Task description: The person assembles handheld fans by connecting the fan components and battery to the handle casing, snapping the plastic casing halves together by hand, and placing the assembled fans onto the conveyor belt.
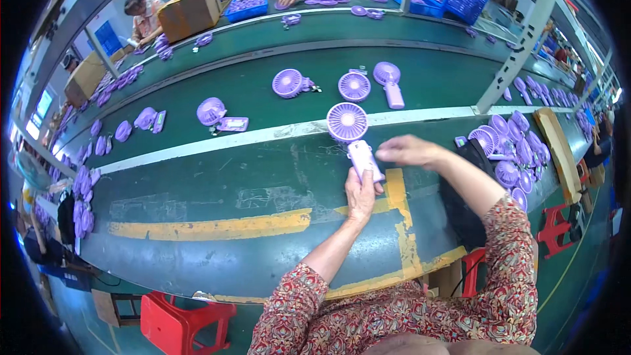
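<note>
In front of me, a purple handheld fan (347,122) is tilted, its round grille pointing away from me over the bench edge. My left hand (361,192) is closed around the lower end of its pale handle (363,160). Just right of that handle is my right hand (411,152), fingers drawn together toward it. Anything small between those fingertips is hidden. On the belt beyond lie more purple fans, among them one with its handle toward me (388,79), a round head (354,86) and another head with loose parts (288,83).
A pile of purple fans (522,148) is at the right of the bench, beside a cardboard piece (557,154). A white metal post (519,46) rises at the right. Yellow tape (210,229) marks the bench top. A red stool (181,324) stands below left. Co-workers sit across the green belt (250,102).
</note>
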The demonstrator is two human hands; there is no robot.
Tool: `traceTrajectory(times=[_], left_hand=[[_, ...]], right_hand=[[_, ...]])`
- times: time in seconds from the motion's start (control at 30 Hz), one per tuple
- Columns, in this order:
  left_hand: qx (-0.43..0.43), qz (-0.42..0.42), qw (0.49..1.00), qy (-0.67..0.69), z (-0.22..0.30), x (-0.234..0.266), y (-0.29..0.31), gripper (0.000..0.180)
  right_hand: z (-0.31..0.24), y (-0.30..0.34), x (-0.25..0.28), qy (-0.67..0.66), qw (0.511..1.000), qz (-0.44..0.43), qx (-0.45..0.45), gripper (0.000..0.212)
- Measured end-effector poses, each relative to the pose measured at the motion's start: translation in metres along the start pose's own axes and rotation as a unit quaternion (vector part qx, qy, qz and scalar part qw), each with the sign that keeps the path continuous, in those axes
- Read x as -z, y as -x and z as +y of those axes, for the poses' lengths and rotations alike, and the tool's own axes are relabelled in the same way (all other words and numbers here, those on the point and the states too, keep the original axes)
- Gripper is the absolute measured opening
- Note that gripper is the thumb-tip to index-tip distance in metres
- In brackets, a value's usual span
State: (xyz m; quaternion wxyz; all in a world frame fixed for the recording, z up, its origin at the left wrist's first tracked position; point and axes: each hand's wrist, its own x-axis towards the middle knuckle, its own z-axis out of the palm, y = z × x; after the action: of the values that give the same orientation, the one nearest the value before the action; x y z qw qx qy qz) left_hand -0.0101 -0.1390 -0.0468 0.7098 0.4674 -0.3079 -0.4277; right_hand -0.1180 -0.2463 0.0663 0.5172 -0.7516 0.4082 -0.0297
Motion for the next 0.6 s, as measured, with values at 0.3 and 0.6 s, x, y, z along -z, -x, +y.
traceTrajectory(times=[0.3,0.6], left_hand=[[-0.072,-0.087,0.993,-0.047,-0.012,-0.011,0.003,0.045],[-0.08,-0.054,0.995,-0.031,-0.02,-0.007,-0.002,0.025]], right_hand=[[-0.044,-0.089,-0.044,-0.228,0.971,-0.02,0.067,0.037],[-0.144,-0.22,-0.106,0.149,0.959,0.231,0.073,0.045]])
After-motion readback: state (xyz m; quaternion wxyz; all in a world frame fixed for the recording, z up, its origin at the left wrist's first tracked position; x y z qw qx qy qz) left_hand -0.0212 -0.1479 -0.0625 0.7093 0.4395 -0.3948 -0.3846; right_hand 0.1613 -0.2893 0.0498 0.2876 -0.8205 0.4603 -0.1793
